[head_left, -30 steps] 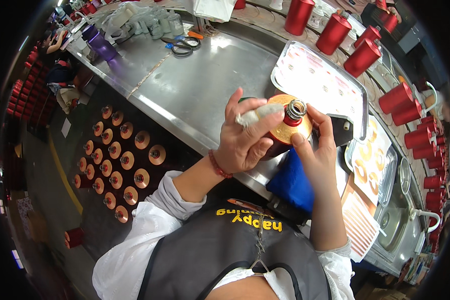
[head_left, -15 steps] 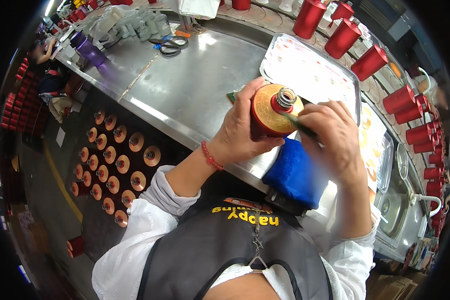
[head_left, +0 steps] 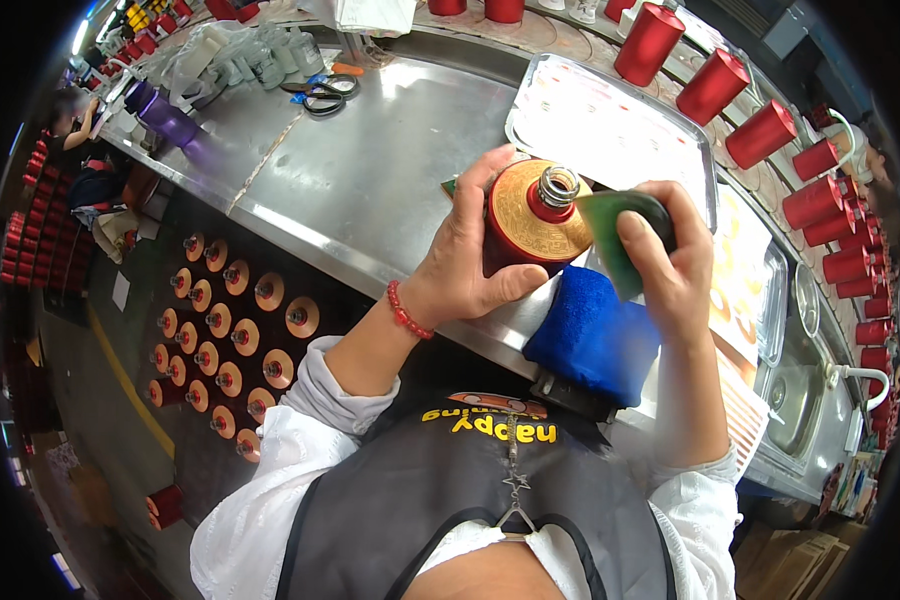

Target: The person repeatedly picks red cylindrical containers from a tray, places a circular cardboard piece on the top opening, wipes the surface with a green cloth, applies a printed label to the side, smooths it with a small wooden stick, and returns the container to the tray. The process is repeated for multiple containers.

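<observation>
My left hand (head_left: 460,255) is wrapped round the side of a red bottle (head_left: 535,215) with a patterned gold shoulder and a bare, clear threaded neck. The bottle tilts, its mouth up and toward the right. In my right hand (head_left: 682,270) is a green flat-bladed scraper (head_left: 608,240) with a dark grip, pinched between thumb and fingers. Its blade stands beside the gold shoulder; whether it touches cannot be told. Just below the bottle, at the table's edge, sits a blue fuzzy cloth pad (head_left: 592,335).
A metal tray (head_left: 610,125) with pale sheets lies beyond my hands on the steel table (head_left: 340,180). Scissors (head_left: 325,97) and a purple drinking bottle (head_left: 160,112) are far left. Several gold-shouldered bottles (head_left: 228,378) stand lower left. Red bottles (head_left: 713,85) line the curved conveyor; a sink (head_left: 798,408) is right.
My right hand has drawn back and turned, so the green scraper blade now shows broadly. The bottle has shifted slightly left and stays in my left hand.
</observation>
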